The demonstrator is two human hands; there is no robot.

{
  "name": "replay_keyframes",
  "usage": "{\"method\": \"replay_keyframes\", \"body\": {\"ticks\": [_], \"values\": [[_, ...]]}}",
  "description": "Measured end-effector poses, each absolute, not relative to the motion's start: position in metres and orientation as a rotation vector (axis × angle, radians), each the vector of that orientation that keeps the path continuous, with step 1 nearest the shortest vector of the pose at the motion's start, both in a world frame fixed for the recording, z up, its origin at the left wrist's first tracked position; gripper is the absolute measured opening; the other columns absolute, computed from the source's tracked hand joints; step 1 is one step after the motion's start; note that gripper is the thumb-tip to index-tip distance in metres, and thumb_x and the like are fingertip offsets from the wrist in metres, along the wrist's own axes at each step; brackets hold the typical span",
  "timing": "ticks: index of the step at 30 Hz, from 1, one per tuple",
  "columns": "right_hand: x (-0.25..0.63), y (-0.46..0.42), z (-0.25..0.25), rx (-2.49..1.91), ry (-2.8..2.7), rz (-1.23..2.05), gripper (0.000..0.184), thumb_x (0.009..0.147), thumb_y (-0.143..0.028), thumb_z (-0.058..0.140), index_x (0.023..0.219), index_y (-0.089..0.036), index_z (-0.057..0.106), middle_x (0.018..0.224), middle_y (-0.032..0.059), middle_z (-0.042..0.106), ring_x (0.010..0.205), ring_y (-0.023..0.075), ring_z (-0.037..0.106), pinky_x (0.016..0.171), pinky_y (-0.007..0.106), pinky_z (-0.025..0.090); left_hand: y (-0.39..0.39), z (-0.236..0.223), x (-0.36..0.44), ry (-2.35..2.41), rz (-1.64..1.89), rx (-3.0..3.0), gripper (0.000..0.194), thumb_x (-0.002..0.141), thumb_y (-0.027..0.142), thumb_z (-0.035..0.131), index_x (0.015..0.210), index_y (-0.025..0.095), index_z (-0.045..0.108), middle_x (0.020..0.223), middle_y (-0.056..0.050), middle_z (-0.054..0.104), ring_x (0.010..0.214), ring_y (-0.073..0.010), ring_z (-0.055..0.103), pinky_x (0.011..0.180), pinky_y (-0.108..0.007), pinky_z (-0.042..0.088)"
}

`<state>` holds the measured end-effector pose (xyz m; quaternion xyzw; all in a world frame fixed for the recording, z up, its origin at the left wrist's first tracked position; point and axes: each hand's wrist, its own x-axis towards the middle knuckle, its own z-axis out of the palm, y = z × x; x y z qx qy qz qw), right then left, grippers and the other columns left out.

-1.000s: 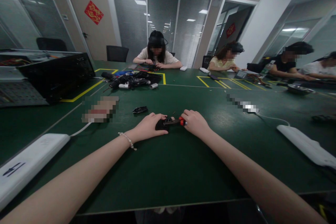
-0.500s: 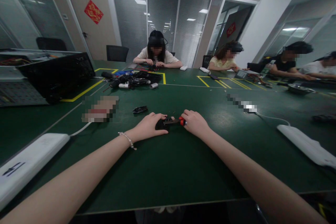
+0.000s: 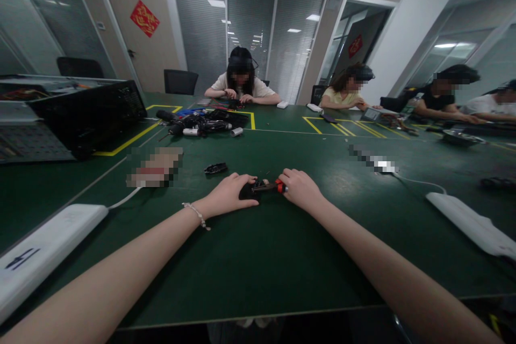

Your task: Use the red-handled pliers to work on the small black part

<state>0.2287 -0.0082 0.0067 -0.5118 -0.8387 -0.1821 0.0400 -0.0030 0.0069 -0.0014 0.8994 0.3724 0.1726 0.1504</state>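
My left hand [image 3: 228, 193] is closed round a small black plastic part [image 3: 246, 190] on the green tabletop, thumb on the near side and fingers on the far side. My right hand [image 3: 300, 188] grips red-handled pliers [image 3: 268, 187], whose dark metal jaws point left and reach the black part. Fine detail where the jaws meet it is too small to make out. A loose black plastic shell [image 3: 215, 168] lies on the table just beyond my left hand.
White power banks [image 3: 66, 231] [image 3: 470, 220] with cables lie on both sides. A black computer case [image 3: 86, 118] stands at the left. Tangled cables and black parts [image 3: 205, 121] lie at the back. Several people work farther along the table [image 3: 258, 258].
Almost nothing differs. Both hands, the pliers and the black part hold their places; the whole view has shifted very slightly.
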Motion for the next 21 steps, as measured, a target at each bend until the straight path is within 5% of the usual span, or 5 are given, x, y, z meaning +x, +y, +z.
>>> {"method": "replay_keyframes", "body": {"ticks": [21], "values": [[0.2270, -0.0098, 0.0092, -1.588, -2.569, -0.542, 0.020, 0.071, -0.019, 0.053, 0.090, -0.015, 0.057, 0.092, 0.0075, 0.056, 0.079, 0.0178, 0.051, 0.067, 0.027, 0.037, 0.0058, 0.0006, -0.0031, 1.066, 0.505, 2.596, 0.059, 0.071, 0.056, 0.053, 0.118, 0.022, 0.043, 0.119, -0.005, 0.050, 0.101, -0.0233, 0.046, 0.083, -0.034, 0.039]]}}
